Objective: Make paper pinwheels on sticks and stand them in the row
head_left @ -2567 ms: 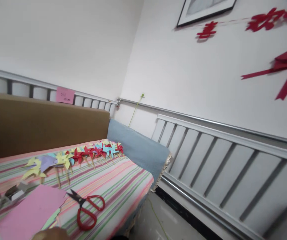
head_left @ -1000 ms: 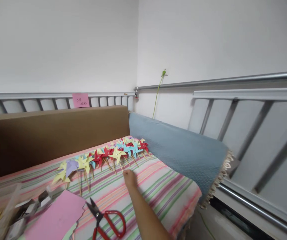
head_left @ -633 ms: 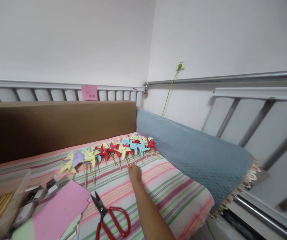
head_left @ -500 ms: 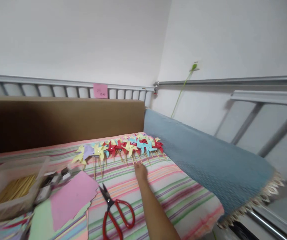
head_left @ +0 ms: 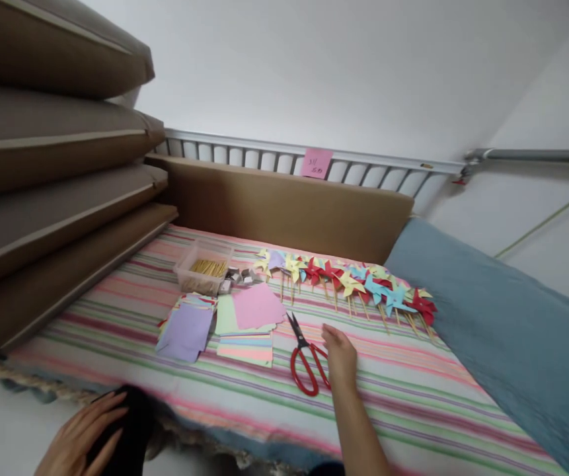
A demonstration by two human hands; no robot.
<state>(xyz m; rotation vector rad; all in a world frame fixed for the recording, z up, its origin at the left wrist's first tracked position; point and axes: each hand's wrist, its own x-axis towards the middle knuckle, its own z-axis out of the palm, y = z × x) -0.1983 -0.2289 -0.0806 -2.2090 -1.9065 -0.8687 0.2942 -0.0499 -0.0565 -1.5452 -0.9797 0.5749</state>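
My right hand point(head_left: 342, 354) is over the striped cloth point(head_left: 403, 370), just right of the scissors point(head_left: 305, 357). Its fingers are loosely bent, with nothing visible in them. The scissors have red handles and dark blades, which point away from me. Beyond this hand lies a row of paper pinwheels point(head_left: 351, 283) on thin sticks, in yellow, red, blue and purple. At the lower left, my left hand point(head_left: 83, 436) rests with fingers apart on something black point(head_left: 135, 423), perhaps a clothed knee. Left of the scissors are pink paper sheets point(head_left: 259, 306) on a fanned stack.
A clear plastic box point(head_left: 199, 281) holds thin wooden sticks. Small boxes point(head_left: 234, 276) stand beside it, and purple paper squares point(head_left: 185, 332) lie in front. Stacked brown cushions point(head_left: 66, 192) rise at the left. A brown board point(head_left: 274, 208) and a blue cover point(head_left: 472, 311) border the cloth.
My view has swung left, bringing the cushions and my left hand into sight. My right hand has drawn back from the pinwheel sticks towards the scissors.
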